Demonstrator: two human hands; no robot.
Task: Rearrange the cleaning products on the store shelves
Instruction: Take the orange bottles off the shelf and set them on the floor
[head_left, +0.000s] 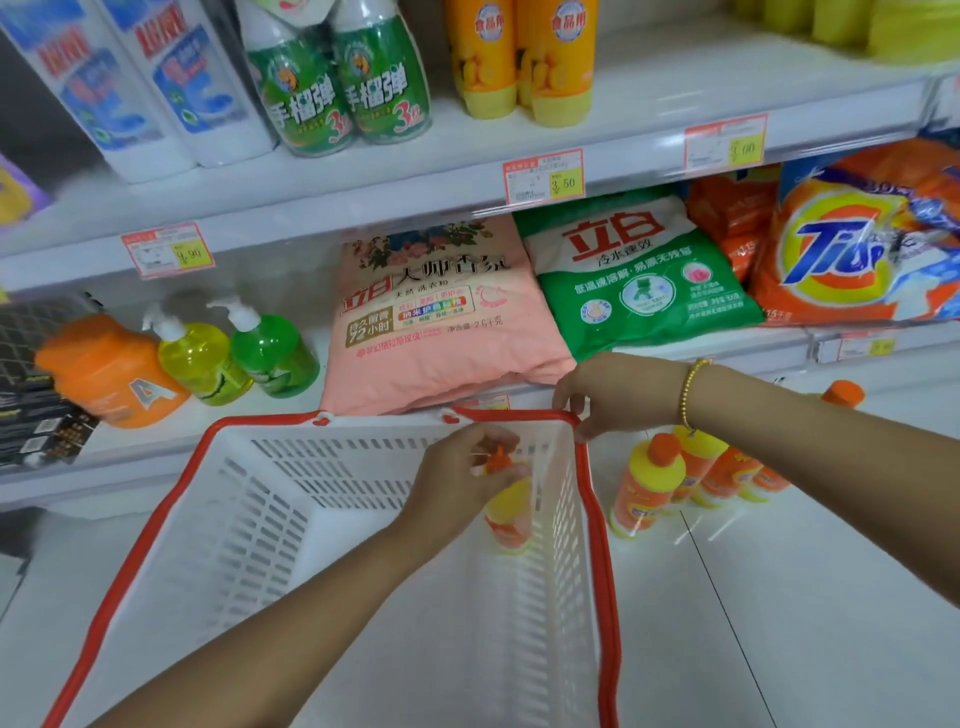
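Partly hiding its cap (498, 460), the left hand (462, 470) pinches the bottle (511, 512); the right hand (618, 392) seemingly grips the basket rim (519, 414).

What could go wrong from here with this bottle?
The left hand pinches the orange-capped yellow plastic bottle only near its cap, so it might slip or swing against the wall of the white slatted plastic basket.
The right hand holds just one corner of its red rim, so the basket may tilt.
Matching bottles stand close beside it and could be knocked over.
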